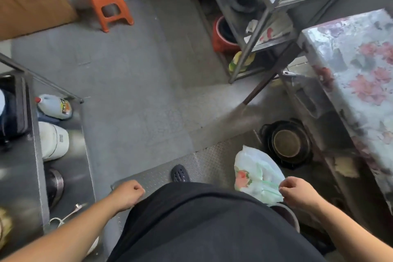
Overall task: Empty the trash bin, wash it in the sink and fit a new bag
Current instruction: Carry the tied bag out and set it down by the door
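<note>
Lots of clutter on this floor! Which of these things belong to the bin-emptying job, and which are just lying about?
Part of the job:
- trash bag, gripped by the right hand
- trash bin, just its rim showing below the bag
- left hand, curled, holding nothing

Just lying about:
- orange stool
- stacked pans
- jug
- metal rack

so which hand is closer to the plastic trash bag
Right. The right hand pinches the plastic trash bag at its edge; the left hand, curled and holding nothing, hangs on the far side of the body.

no text can be read.
</note>
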Tool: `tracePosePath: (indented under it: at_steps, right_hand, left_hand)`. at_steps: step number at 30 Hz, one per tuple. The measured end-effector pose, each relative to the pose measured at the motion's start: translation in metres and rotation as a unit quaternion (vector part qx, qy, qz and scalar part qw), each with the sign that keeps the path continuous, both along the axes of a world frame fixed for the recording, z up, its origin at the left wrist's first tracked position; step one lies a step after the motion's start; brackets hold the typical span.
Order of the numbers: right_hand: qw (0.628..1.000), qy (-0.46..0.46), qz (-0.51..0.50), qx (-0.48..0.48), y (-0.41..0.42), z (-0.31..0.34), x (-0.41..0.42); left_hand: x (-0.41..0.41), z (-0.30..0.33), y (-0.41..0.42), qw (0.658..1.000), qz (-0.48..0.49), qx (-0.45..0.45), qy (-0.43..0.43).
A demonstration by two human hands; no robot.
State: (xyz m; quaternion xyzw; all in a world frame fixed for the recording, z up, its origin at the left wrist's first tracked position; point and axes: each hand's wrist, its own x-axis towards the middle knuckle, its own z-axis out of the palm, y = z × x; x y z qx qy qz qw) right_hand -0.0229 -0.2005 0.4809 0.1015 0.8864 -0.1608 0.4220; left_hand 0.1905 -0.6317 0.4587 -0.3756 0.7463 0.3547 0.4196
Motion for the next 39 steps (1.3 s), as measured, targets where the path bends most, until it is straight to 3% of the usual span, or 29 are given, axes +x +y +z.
tracePosePath:
  at_steps: [9,13,23,29,39]
  right_hand:
    - [0.992,0.012,0.125,0.027,-0.12,0.002,-0.077]
    - [0.975,0.016,0.218,0.042,-0.172,-0.009,-0.129]
    - [0.945,-0.033,0.322,0.036,-0.33,-0.029,-0.292]
    - [0.919,-0.069,0.387,0.027,-0.433,-0.02,-0.365]
    - [0.902,-0.061,0.425,0.038,-0.612,-0.03,-0.457]
  left_hand:
    - [-0.016,-0.015,-0.093,0.973,0.232,0.014,0.014]
    - [-0.052,-0.017,-0.114,0.965,0.262,0.018,0.017]
    - [-0.179,0.017,-0.193,0.968,0.25,-0.005,0.028]
    - [-0.249,0.031,-0.247,0.911,0.4,-0.024,0.092]
    - [-0.227,-0.006,-0.317,0.887,0.461,0.025,0.006]
